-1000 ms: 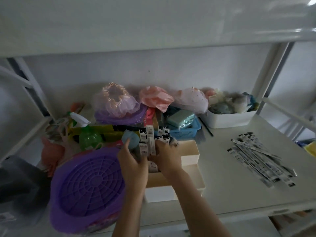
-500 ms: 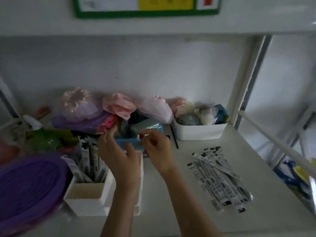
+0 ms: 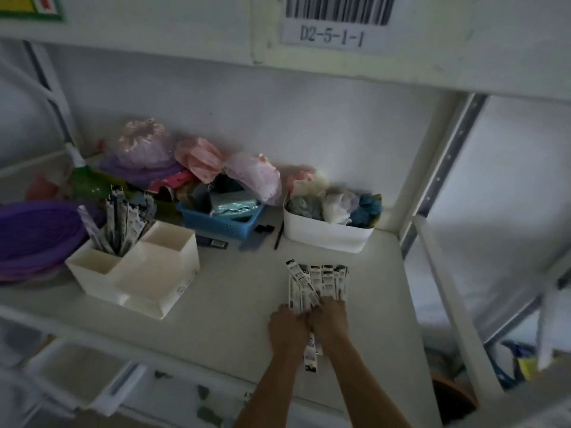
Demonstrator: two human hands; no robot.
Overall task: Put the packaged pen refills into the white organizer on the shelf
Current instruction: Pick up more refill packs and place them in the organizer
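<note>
Hands (image 3: 307, 327) moved from organizer (image 3: 136, 270) to refills (image 3: 318, 282)

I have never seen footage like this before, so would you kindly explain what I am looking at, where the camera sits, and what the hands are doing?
There is no machine here: a person wears a camera on the head, looking forward and down at a white shelf. The two bare arms coming up from the bottom are that person's. The left hand and right hand are pressed together over a fanned pile of packaged pen refills lying on the shelf, seemingly gathering them. To the left stands the white organizer, with some refills already upright in its back left compartment. Behind are a blue basket, a white bin of soft items, and a purple basin.
</note>
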